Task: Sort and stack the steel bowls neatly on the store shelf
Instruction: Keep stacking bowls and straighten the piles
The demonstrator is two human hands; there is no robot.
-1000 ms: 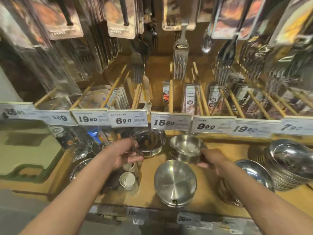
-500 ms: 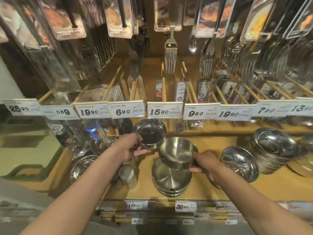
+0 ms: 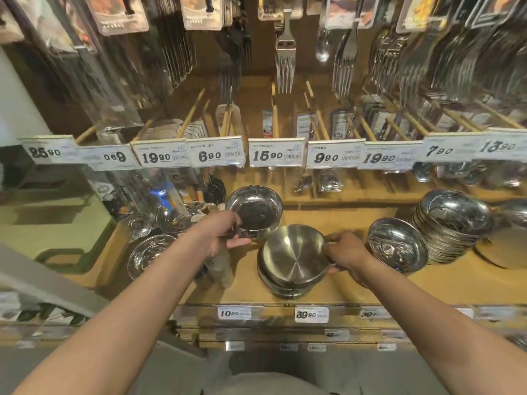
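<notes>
Gripping round, shiny steel bowls [image 3: 293, 256]

Wooden shelf [image 3: 356, 283], price tags [image 3: 311, 314] along its front edge. On it: short stack of steel bowls [image 3: 288, 286] at centre, tall leaning stack [image 3: 450, 232] to the right, glass bowls [image 3: 148, 255] left, small shaker [image 3: 219, 269].

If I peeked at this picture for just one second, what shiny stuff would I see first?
You'd spot the two hands in the middle of the wooden shelf: the left hand holds a shiny dark bowl up, and the right hand holds a brushed steel bowl on a short stack. To the right leans a tall stack of bowls, and forks hang above the white price tags.
</notes>
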